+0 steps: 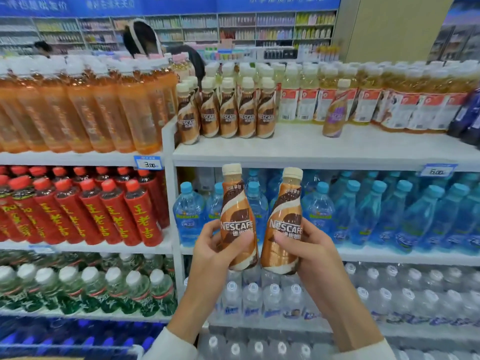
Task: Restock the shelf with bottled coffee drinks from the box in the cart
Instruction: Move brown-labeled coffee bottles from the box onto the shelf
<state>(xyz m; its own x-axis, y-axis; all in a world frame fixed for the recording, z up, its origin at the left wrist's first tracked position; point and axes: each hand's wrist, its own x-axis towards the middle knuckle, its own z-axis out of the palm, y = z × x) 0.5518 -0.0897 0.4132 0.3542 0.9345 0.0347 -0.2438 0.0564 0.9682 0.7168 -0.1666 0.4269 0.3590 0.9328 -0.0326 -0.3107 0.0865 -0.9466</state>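
Note:
My left hand (217, 252) grips a brown Nescafe coffee bottle (237, 203) round its lower half, upright, cream cap up. Beside it my right hand (305, 252) grips a second coffee bottle (284, 211), tilted slightly right. Both bottles hang in front of the blue water shelf, below the white top shelf (311, 148). On that top shelf stands a row of several matching coffee bottles (228, 113) at its left end. A single purple-labelled coffee bottle (335, 110) stands alone further right. The box and cart are out of view.
Orange tea bottles (78, 110) fill the upper left shelf, red bottles (85, 211) sit below them. Pale yellow drinks (389, 100) line the back of the top shelf. A white upright divider (170, 178) separates the two shelf bays. A person (145, 40) stands behind the shelving.

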